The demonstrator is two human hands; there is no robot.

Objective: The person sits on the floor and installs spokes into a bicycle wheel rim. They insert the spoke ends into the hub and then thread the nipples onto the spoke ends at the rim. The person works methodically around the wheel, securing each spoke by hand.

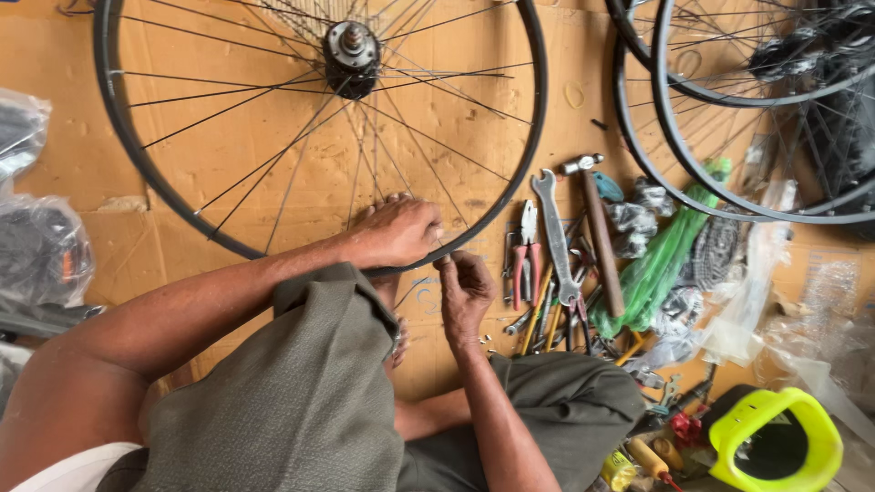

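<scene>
A spoked bicycle wheel lies flat on cardboard, its dark rim [123,137] circling a metal hub [351,50]. My left hand [396,232] grips the near edge of the rim, fingers curled over it among the spokes. Just to its right, my right hand [465,292] pinches something small at the rim's near edge; what it holds is too small to tell. My bent knees in grey trousers [301,392] sit below both hands.
A pile of tools lies right of the wheel: a flat spanner [554,228], red-handled pliers [524,255], a wooden-handled hammer [597,228], screwdrivers. Green plastic strips [665,255], clear bags, more wheels [729,91] at upper right, a yellow-green object [779,437], bagged parts [36,246] left.
</scene>
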